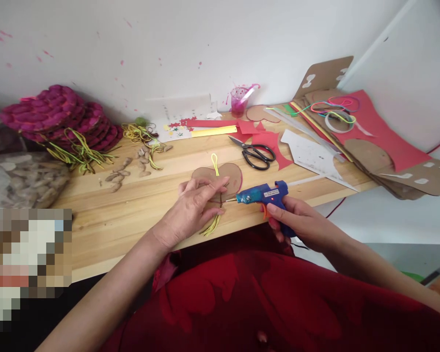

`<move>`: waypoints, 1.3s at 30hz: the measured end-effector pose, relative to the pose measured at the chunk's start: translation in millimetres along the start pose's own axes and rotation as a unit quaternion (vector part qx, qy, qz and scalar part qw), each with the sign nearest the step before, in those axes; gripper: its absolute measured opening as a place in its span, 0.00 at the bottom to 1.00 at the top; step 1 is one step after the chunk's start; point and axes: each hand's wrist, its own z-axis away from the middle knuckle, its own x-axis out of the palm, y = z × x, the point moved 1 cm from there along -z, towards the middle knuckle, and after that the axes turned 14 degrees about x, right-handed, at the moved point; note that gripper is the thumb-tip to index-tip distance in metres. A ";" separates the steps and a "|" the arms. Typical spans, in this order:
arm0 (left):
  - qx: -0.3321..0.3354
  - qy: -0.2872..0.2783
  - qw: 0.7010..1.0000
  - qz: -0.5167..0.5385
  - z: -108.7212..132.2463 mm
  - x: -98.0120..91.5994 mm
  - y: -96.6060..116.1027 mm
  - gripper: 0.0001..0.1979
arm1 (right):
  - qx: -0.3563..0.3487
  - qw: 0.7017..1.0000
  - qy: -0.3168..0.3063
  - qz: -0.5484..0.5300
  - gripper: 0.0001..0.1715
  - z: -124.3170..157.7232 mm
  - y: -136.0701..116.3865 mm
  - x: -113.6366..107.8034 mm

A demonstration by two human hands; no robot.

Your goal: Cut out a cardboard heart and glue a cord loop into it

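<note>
My right hand [291, 217] grips a blue hot glue gun [266, 193], its fingers around the handle by the orange trigger. The metal nozzle points left, close to the dark stem of a cord tassel [213, 226]. My left hand [196, 203] is closed on that tassel, holding it against a heart-shaped piece of cardboard [232, 176]. A yellow cord loop [215, 164] sticks out past the cardboard's top, and yellow-green strands hang below my thumb. My left fingers cover much of the cardboard and the cord's middle.
Black-handled scissors [258, 155] lie behind the glue gun, near red paper scraps [269, 144]. Pink braided discs [55, 115] are stacked at left beside a bag of peanuts [25, 181]. Loose peanuts [119, 173], a cup of pink paint [238, 101] and cardboard sheets [374, 161] also occupy the table.
</note>
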 end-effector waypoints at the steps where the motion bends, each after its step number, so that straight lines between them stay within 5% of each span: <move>1: 0.000 -0.001 1.000 -0.004 -0.1 -0.4 0.1 0.35 | 0.005 1.000 -0.006 0.003 0.26 -0.6 -0.5 2.4; 28: 0.004 0.026 1.000 0.001 3.3 7.4 -0.5 0.35 | 0.072 0.997 0.001 0.001 0.25 -5.8 -15.6 18.5; 39: 0.006 0.033 0.999 0.008 2.2 5.4 -0.4 0.38 | 0.036 0.999 0.004 -0.036 0.22 -10.1 -14.5 18.2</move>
